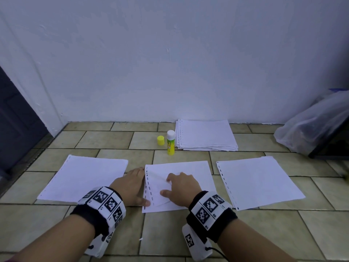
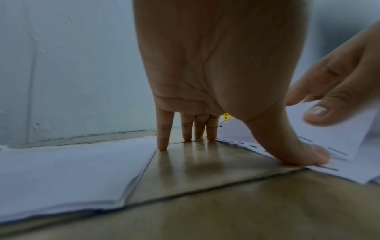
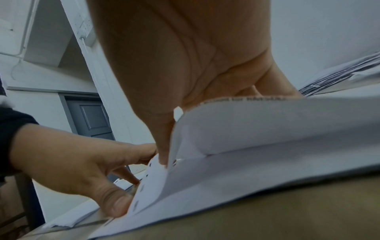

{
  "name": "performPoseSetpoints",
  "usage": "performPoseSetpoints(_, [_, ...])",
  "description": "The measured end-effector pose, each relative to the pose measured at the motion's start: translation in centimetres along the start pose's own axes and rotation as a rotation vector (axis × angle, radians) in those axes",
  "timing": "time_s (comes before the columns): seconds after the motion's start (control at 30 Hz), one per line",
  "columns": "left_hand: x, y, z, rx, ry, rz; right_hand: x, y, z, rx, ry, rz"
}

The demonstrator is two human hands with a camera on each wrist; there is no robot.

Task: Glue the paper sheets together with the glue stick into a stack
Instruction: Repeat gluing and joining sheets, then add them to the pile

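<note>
Head view: three lots of white paper lie on the tiled floor. The left hand lies flat beside the middle sheets, its fingers straight on the tile and its thumb pressing their punched edge at 6 o'clock of that edge. The right hand pinches the lifted corner of the top sheet between thumb and fingers. The left sheet lies at 9 o'clock of the hands, the right sheet at 3 o'clock. At 12 o'clock the glue stick stands upright and uncapped, its yellow cap just beside it, the paper pile against the wall.

Left wrist view: fingertips touch the tile; the thumb holds down the punched edge.

Right wrist view: the thumb and fingers grip the top sheet, which curls up off the one below
</note>
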State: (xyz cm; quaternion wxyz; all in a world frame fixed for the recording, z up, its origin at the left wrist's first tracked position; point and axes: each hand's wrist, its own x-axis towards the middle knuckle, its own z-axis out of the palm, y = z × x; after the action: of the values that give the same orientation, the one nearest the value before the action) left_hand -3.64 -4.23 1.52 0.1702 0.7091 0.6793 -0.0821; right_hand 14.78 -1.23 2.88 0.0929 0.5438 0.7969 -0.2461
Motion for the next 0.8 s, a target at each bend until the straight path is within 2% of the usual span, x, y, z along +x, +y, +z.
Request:
performPoseSetpoints(0.4, [-0.2, 0.3, -0.1, -0.017, -0.026, -0.016, 0.1, -0.7, 0.4, 0.002, 0.007, 0.052])
performPoseSetpoints(0.53, [-0.2, 0.1, -0.3, -0.027, -0.043, -0.012, -0.2, -0.7, -0.1, -0.037, 0.005, 0.008])
performPoseSetpoints(0.7, [0.4, -0.3, -2.1, -0.129, -0.14, -0.044, 0.2, -0.4, -0.9, -0.169, 0.025, -0.083])
performPoseSetpoints(0.8, [0.5, 0.4, -3.0, -0.142, -0.106, -0.048, 0.3, -0.9, -0.9, -0.193, 0.035, -0.069])
